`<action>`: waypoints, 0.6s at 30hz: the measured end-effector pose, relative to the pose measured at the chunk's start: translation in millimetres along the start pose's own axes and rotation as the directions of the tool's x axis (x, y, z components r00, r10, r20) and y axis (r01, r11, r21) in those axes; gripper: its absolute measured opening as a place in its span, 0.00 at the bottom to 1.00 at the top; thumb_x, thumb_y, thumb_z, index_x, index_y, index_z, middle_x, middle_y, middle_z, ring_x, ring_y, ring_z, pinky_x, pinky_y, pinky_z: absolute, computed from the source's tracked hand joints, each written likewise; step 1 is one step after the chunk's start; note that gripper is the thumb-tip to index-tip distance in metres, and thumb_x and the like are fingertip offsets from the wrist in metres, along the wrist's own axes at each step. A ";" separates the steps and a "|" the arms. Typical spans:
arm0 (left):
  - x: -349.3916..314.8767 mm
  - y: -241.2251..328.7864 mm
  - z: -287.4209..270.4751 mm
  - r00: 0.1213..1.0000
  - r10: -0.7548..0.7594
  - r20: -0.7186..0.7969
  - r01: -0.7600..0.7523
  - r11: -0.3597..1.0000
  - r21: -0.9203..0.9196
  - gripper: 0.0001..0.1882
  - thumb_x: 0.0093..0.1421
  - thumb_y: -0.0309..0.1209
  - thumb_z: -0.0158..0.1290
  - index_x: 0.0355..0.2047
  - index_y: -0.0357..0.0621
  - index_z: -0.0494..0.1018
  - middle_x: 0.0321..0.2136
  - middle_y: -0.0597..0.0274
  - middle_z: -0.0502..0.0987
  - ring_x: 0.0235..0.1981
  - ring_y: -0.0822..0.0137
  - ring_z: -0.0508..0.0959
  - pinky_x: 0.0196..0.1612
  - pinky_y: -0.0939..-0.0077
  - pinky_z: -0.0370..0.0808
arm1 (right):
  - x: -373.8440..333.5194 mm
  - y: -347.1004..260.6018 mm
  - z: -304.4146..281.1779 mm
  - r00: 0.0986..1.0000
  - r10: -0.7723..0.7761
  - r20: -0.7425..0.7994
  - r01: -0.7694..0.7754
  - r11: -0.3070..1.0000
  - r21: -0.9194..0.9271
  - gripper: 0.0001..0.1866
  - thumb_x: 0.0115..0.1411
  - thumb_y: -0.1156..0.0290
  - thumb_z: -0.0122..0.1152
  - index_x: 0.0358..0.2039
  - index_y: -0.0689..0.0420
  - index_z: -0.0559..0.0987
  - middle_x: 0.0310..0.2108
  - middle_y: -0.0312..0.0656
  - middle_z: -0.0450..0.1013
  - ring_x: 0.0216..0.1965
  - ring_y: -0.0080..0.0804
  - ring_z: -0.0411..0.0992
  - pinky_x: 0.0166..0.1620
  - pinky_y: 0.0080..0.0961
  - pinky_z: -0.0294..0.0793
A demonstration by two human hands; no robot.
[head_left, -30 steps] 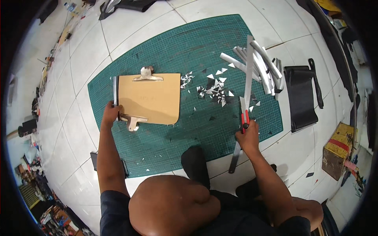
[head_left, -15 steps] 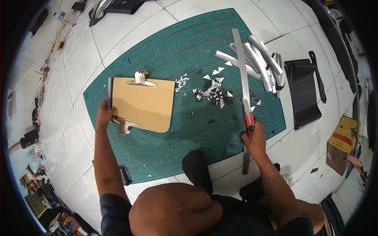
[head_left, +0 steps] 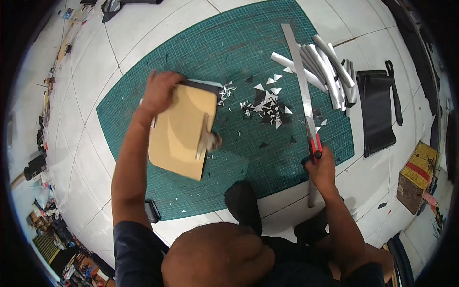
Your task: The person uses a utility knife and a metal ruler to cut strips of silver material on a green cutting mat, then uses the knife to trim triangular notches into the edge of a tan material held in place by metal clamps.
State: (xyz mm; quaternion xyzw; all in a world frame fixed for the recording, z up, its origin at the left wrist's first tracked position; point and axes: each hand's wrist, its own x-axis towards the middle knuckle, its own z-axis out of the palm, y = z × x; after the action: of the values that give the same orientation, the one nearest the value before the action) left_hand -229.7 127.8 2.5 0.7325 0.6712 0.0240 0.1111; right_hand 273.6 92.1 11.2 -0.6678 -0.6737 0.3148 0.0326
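My left hand (head_left: pixel 161 91) is closed over the far left edge of a tan board (head_left: pixel 179 129) with rounded corners, its fingertips out of clear sight. A silver bulldog clip (head_left: pixel 209 139) grips the board's right side, and dark and pale sheet material (head_left: pixel 203 85) shows along its far edge. At the right, my right hand (head_left: pixel 321 170) is wrapped round a red-and-black utility knife (head_left: pixel 316 146), blade pointing away from me. Along the knife lies a long steel ruler (head_left: pixel 297 62), running past my hand toward me; whether my fingers hold it too is unclear.
A green cutting mat (head_left: pixel 229 52) lies on the tiled floor. Small black and white triangular scraps (head_left: pixel 270 103) litter its middle. Silver-grey rolled strips (head_left: pixel 330 71) are piled at the far right, beside folded black material (head_left: pixel 375 112). A yellow box (head_left: pixel 417 177) stands farther right.
The tan board has turned clockwise about a quarter turn, bringing a clip from its far edge to its right side. My left hand has moved farther from me. My right hand keeps the knife.
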 end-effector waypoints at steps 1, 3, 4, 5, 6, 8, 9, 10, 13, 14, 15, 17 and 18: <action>-2.2 19.9 2.2 0.997 0.055 0.050 -0.054 0.998 -0.021 0.22 0.51 0.20 0.52 0.46 0.54 0.75 0.47 0.65 0.76 0.57 0.58 0.71 0.68 0.39 0.48 | 1.2 3.7 1.7 1.000 -0.013 0.000 0.013 1.000 -0.007 0.21 0.46 0.80 0.66 0.40 0.63 0.67 0.37 0.53 0.66 0.40 0.54 0.69 0.44 0.42 0.69; -11.4 50.7 4.0 0.982 0.152 0.113 -0.145 0.987 -0.063 0.23 0.51 0.20 0.52 0.48 0.55 0.75 0.50 0.65 0.74 0.58 0.57 0.69 0.68 0.39 0.48 | 1.9 4.6 3.0 0.999 -0.035 0.007 0.035 0.999 -0.011 0.21 0.46 0.80 0.66 0.40 0.63 0.67 0.37 0.53 0.66 0.40 0.54 0.69 0.44 0.43 0.69; -18.3 61.3 6.6 0.973 0.193 0.130 -0.184 0.980 -0.079 0.25 0.50 0.20 0.52 0.49 0.56 0.75 0.51 0.63 0.73 0.59 0.56 0.69 0.68 0.38 0.49 | 1.9 4.0 4.6 0.998 -0.054 0.011 0.054 0.999 0.006 0.21 0.46 0.80 0.66 0.40 0.63 0.67 0.37 0.53 0.66 0.40 0.55 0.68 0.44 0.43 0.69; -22.9 74.5 11.4 0.974 0.188 0.128 -0.179 0.981 -0.080 0.25 0.50 0.20 0.52 0.49 0.56 0.75 0.51 0.63 0.73 0.59 0.56 0.69 0.68 0.38 0.49 | 1.7 4.5 3.7 0.998 -0.069 0.010 0.069 0.997 0.015 0.21 0.46 0.80 0.65 0.40 0.63 0.67 0.37 0.53 0.66 0.40 0.56 0.68 0.45 0.43 0.69; -28.1 87.8 15.8 0.990 0.140 -0.033 -0.143 0.980 -0.139 0.25 0.51 0.21 0.53 0.51 0.54 0.73 0.53 0.59 0.72 0.60 0.53 0.68 0.68 0.40 0.51 | -0.1 4.3 1.8 0.997 -0.075 0.013 0.075 0.997 0.013 0.21 0.46 0.80 0.65 0.40 0.63 0.67 0.37 0.53 0.66 0.40 0.56 0.68 0.45 0.43 0.69; -44.8 106.5 20.4 0.978 0.075 -0.197 -0.114 0.974 -0.195 0.26 0.52 0.22 0.54 0.54 0.52 0.72 0.55 0.55 0.70 0.60 0.50 0.67 0.68 0.43 0.54 | -3.0 3.3 -2.2 0.982 -0.189 -0.020 0.187 0.980 -0.065 0.22 0.45 0.80 0.65 0.40 0.63 0.67 0.37 0.53 0.65 0.40 0.57 0.67 0.45 0.43 0.68; -56.3 114.4 23.6 0.963 -0.090 -0.256 0.019 0.963 -0.269 0.28 0.53 0.25 0.56 0.56 0.48 0.69 0.56 0.50 0.68 0.61 0.47 0.66 0.67 0.46 0.55 | -1.8 3.8 -3.1 0.980 -0.196 -0.020 0.195 0.979 -0.066 0.22 0.45 0.80 0.65 0.40 0.63 0.67 0.37 0.53 0.65 0.40 0.57 0.67 0.45 0.43 0.68; -65.3 120.9 27.0 0.919 -0.251 -0.304 0.138 0.927 -0.350 0.30 0.54 0.28 0.58 0.59 0.44 0.67 0.58 0.45 0.66 0.62 0.44 0.64 0.67 0.50 0.57 | -0.8 3.2 -5.0 0.989 -0.151 -0.005 0.150 0.987 -0.053 0.22 0.44 0.80 0.66 0.40 0.63 0.67 0.37 0.53 0.65 0.40 0.58 0.67 0.45 0.44 0.68; -91.7 134.7 43.8 0.923 -0.310 -0.227 0.215 0.907 -0.361 0.35 0.55 0.35 0.62 0.61 0.37 0.63 0.61 0.40 0.63 0.62 0.41 0.63 0.66 0.54 0.59 | 2.7 4.5 -2.7 0.990 -0.139 0.016 0.139 0.990 0.006 0.22 0.43 0.80 0.66 0.39 0.62 0.67 0.37 0.53 0.65 0.41 0.57 0.66 0.45 0.44 0.67; -93.1 142.7 44.8 0.930 -0.314 -0.191 0.236 0.908 -0.347 0.39 0.54 0.40 0.63 0.62 0.38 0.62 0.62 0.37 0.61 0.62 0.39 0.62 0.65 0.51 0.59 | 5.1 7.6 -2.7 0.988 -0.156 0.011 0.156 0.987 0.035 0.22 0.43 0.80 0.66 0.39 0.62 0.67 0.37 0.53 0.65 0.41 0.56 0.67 0.44 0.44 0.67; -90.9 147.1 44.6 0.923 -0.329 -0.201 0.247 0.905 -0.347 0.39 0.54 0.40 0.63 0.62 0.38 0.62 0.62 0.37 0.61 0.62 0.39 0.62 0.65 0.51 0.59 | 4.7 11.0 -1.0 0.984 -0.175 0.014 0.174 0.984 0.032 0.22 0.43 0.80 0.66 0.39 0.62 0.67 0.37 0.53 0.65 0.41 0.56 0.67 0.44 0.44 0.67; -85.4 150.8 44.5 0.933 -0.333 -0.134 0.290 0.919 -0.267 0.40 0.55 0.42 0.63 0.63 0.38 0.61 0.64 0.38 0.58 0.65 0.38 0.58 0.66 0.51 0.59 | 1.6 20.6 5.0 0.977 -0.212 0.017 0.213 0.977 -0.020 0.25 0.46 0.80 0.65 0.44 0.64 0.66 0.39 0.53 0.65 0.40 0.52 0.68 0.44 0.42 0.68; -85.4 150.9 44.8 0.932 -0.343 -0.118 0.301 0.913 -0.276 0.42 0.54 0.45 0.64 0.64 0.39 0.61 0.64 0.37 0.57 0.65 0.37 0.58 0.66 0.51 0.58 | 0.7 20.4 5.2 0.972 -0.234 0.020 0.234 0.972 -0.022 0.25 0.46 0.80 0.65 0.44 0.64 0.66 0.39 0.53 0.65 0.40 0.52 0.68 0.44 0.42 0.68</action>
State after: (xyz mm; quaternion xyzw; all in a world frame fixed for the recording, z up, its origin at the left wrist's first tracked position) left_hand -82.3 26.3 -2.0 0.5868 0.7811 0.1509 0.1508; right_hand 289.0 88.9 -2.7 -0.5813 -0.7518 0.3061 0.0556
